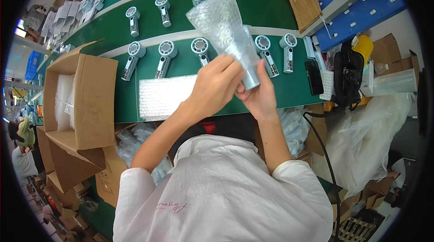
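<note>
Both my hands are raised over the near part of the green table. My left hand (218, 84) is closed round the lower part of a clear bubble-wrap bag (221, 18), whose wide end points away from me. Out of the bag's near end comes a pale blue-grey cylindrical handle (251, 79), apparently that of a handheld fan; the bag and my fingers hide the rest. My right hand (261, 97) grips this handle from the right, thumb pointing up along it. Flat bubble-wrap bags (165, 95) lie beside my left forearm.
Handheld fans (166, 52) stand in rows across the green table (289, 97). An open cardboard box (95, 102) with white packing material is at left. A black phone (313, 77), a white keyboard (327, 84) and a black bag (348, 72) lie at right. A black cable (323, 156) hangs there.
</note>
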Tool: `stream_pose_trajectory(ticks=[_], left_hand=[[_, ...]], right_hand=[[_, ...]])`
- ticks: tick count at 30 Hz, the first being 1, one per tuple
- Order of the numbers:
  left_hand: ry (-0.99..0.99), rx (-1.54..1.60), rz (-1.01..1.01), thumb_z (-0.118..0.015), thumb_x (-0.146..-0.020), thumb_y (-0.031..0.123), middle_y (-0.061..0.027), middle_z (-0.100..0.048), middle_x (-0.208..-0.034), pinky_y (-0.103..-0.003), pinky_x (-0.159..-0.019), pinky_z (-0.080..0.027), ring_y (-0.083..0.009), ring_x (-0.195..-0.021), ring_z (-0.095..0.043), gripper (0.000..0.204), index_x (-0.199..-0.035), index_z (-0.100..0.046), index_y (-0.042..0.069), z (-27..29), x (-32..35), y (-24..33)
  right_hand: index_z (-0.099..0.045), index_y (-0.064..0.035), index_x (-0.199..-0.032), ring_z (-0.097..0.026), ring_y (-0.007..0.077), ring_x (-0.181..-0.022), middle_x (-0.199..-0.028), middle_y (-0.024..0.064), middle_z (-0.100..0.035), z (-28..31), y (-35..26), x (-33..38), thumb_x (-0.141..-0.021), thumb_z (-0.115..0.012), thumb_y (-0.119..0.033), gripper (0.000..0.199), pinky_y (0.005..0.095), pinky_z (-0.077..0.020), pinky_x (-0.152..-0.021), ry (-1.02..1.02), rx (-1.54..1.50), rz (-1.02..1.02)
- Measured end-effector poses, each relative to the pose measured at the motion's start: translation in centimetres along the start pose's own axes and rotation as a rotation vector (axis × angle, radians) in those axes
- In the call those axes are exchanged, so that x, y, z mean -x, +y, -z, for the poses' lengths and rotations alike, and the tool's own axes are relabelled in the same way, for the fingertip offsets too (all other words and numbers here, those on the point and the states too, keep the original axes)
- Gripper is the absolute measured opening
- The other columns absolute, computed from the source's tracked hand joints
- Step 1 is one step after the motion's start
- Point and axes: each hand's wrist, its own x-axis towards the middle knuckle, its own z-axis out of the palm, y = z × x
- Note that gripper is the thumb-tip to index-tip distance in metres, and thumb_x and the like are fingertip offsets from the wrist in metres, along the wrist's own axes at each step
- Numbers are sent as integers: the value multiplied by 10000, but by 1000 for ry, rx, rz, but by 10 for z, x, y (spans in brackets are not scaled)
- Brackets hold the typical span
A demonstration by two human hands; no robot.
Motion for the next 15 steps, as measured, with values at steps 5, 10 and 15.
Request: stream_pose_trajectory(ticks=[5,10,15], left_hand=[[95,200,-135,-617,-890,40,-62,-492,-745,-316,-577,-370,-193,-613,-405,82,-834,-573,1,10,-106,-23],[58,263,-97,-625,-892,48,-66,-497,-719,-312,-571,-371,-193,-587,-400,117,-802,-570,-4,13,-120,-8],[-36,299,-28,-615,-889,24,-75,-548,-786,-317,-589,-408,-219,-631,-479,46,-864,-576,30,-6,-44,32]], right_hand=[[-346,-107,-1527,-534,128,-527,-1054,112,-702,8,-46,-7,-1041,-396,-566,670,216,-324,-435,-443,-167,250],[-333,-130,-1540,-619,207,-700,-1143,132,-679,42,-55,-12,-1027,-418,-583,690,235,-397,-474,-750,-235,164],[-350,-175,-1536,-643,266,-896,-1244,153,-622,29,-26,10,-1016,-482,-521,638,281,-488,-575,-233,79,14]])
